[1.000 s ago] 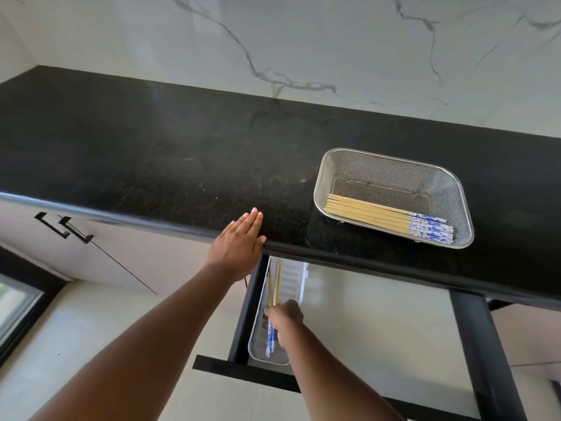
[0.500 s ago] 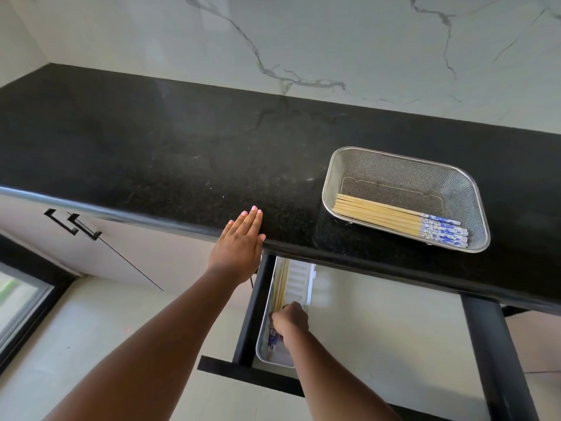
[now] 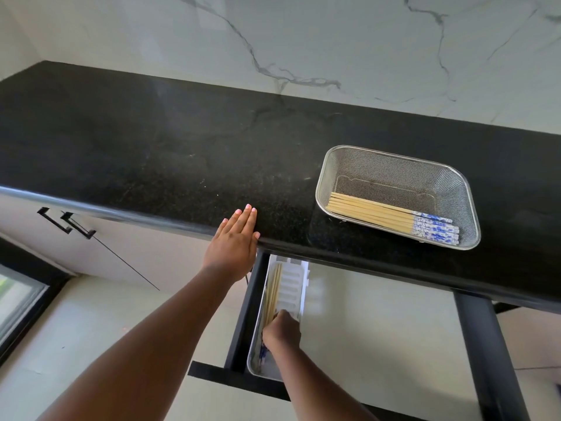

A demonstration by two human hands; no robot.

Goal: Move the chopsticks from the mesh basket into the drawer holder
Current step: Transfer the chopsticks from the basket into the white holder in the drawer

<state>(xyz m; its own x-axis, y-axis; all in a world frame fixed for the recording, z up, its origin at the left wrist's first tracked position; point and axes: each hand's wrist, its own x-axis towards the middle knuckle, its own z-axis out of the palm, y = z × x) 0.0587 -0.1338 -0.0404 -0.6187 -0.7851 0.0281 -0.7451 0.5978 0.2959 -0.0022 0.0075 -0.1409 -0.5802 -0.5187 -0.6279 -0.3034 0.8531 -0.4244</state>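
Observation:
A steel mesh basket (image 3: 455,177) stands on the black countertop at the right, holding several bamboo chopsticks (image 3: 379,212) with blue-and-white ends along its near side. Below the counter edge an open drawer holds a white holder (image 3: 293,287). A few chopsticks (image 3: 271,294) lie along the holder's left side. My right hand (image 3: 282,331) is down in the holder with its fingers curled on those chopsticks. My left hand (image 3: 235,244) lies flat on the counter's front edge, fingers together, holding nothing.
The black drawer front (image 3: 236,375) juts out toward me below the counter. White cabinet doors with black handles (image 3: 68,223) are at the left. A black frame leg (image 3: 491,354) stands at the right. A marble wall backs the counter.
My right hand has pushed a little deeper into the holder with the chopsticks, which now lie lower along the left side. My left hand has stayed on the counter edge.

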